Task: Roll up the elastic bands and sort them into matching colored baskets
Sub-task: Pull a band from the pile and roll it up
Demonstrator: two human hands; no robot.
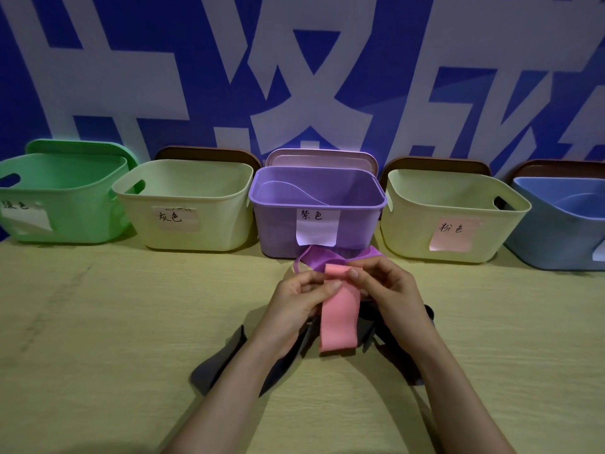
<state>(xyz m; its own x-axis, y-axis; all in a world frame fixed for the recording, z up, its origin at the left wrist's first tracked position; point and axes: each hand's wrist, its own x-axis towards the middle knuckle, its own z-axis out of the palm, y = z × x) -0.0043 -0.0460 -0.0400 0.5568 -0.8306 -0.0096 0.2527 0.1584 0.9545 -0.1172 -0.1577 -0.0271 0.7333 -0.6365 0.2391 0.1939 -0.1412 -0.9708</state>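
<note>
My left hand [294, 299] and right hand [389, 290] are both held just in front of the purple basket [278, 224], on my side of it. Both have hold of the pink band [337, 309]. The fingers [330, 285] of each hand are curled, thumbs on top, pinching the band's upper end, which is folded over on itself. The rest of the pink band hangs flat toward me from that pinch. I cannot tell whether its lower end rests on the surface [98, 322] or hangs just above it. A purple band [316, 258] lies on the surface just before the foot of the purple basket, behind my fingers, in an open loop. Dark bands [222, 362], grey or possibly black in this dim light, lie in a loose heap nearer to me than the purple basket, partly under my wrists and forearms. Left of the purple basket stands a cream basket [209, 224] with a handwritten label, and beyond it a green basket [72, 204], also labelled. Right of the purple basket stands a second cream basket [412, 231] with a pink label, then a blue basket [556, 237] cut off by the frame edge. Inside the purple basket a pale curved shape shows, which I cannot identify.
</note>
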